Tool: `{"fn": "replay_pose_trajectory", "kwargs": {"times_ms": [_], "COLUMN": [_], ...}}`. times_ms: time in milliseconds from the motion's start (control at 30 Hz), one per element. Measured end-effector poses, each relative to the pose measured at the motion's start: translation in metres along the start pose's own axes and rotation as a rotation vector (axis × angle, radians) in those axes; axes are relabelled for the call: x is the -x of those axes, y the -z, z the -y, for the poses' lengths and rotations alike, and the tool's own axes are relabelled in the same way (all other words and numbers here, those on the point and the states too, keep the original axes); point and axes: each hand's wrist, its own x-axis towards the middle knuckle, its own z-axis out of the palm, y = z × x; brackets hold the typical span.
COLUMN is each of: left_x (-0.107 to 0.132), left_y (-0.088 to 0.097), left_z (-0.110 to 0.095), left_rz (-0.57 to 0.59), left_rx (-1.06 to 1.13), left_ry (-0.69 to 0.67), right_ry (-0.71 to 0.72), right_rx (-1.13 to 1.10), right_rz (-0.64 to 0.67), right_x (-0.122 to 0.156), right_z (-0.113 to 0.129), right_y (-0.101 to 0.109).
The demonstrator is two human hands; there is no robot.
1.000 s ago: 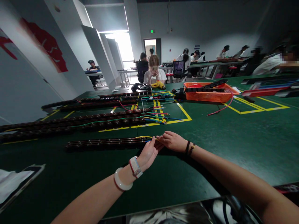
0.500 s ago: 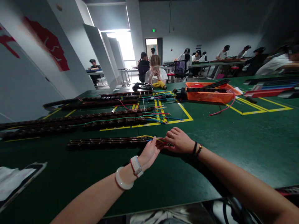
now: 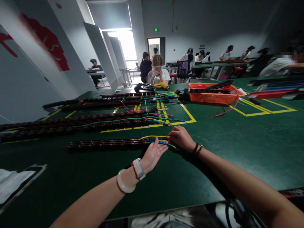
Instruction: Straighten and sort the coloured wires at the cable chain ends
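Note:
A dark cable harness (image 3: 106,144) lies in front of me on the green table, its coloured wires coming out at the right end. My left hand (image 3: 155,152) is palm up beneath the blue and green wires (image 3: 163,142), with the thumb over them. A yellow wire (image 3: 152,136) runs apart from the bundle to my right hand (image 3: 181,136), whose fingertips pinch its end. Below the right fingers, one more yellow-tipped wire (image 3: 174,147) sticks out past the left fingertips. The exact grip points are partly hidden by the fingers.
Longer harnesses (image 3: 78,125) with loose wire ends lie farther back, by yellow tape marks (image 3: 190,121). An orange basket (image 3: 211,98) holds dark parts. A yellow heat gun (image 3: 162,85) rests near a seated person. At left is a dark-edged board with white sheets (image 3: 14,183).
My right hand has drawn the yellow wire up and away from the bundle. The left fingers look straighter, and the other wires now spread below.

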Motion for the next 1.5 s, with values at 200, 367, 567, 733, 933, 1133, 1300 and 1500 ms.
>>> {"fn": "replay_pose_trajectory", "kwargs": {"times_ms": [200, 367, 567, 733, 933, 1133, 1300, 1500], "left_x": [-0.001, -0.001, -0.002, -0.003, -0.003, -0.002, -0.003, -0.002], "left_y": [0.002, 0.002, 0.003, 0.004, 0.006, 0.006, 0.004, 0.002], "left_z": [0.002, 0.002, 0.001, 0.001, 0.001, 0.001, 0.0, -0.001], "left_rz": [0.022, 0.043, 0.067, 0.08, 0.083, 0.1, 0.038, 0.021], "left_rx": [-0.006, -0.022, -0.018, -0.015, 0.003, -0.022, -0.028, -0.083], "left_ry": [-0.018, 0.005, 0.025, 0.035, 0.027, 0.014, 0.033, 0.058], "right_ry": [0.009, 0.059, 0.065, 0.03, 0.054, 0.343, 0.441, 0.313], "right_rx": [0.19, 0.32, 0.26, 0.187, 0.031, 0.115, 0.185, 0.265], "right_rz": [-0.043, -0.023, 0.079, 0.107, 0.091, 0.21, 0.231, 0.142], "right_x": [-0.011, -0.018, -0.018, -0.009, 0.002, 0.004, 0.004, 0.001], "right_z": [-0.004, -0.004, -0.009, -0.015, -0.006, 0.008, 0.008, 0.007], "right_y": [-0.01, -0.014, -0.018, -0.019, 0.002, 0.025, 0.02, 0.022]}}
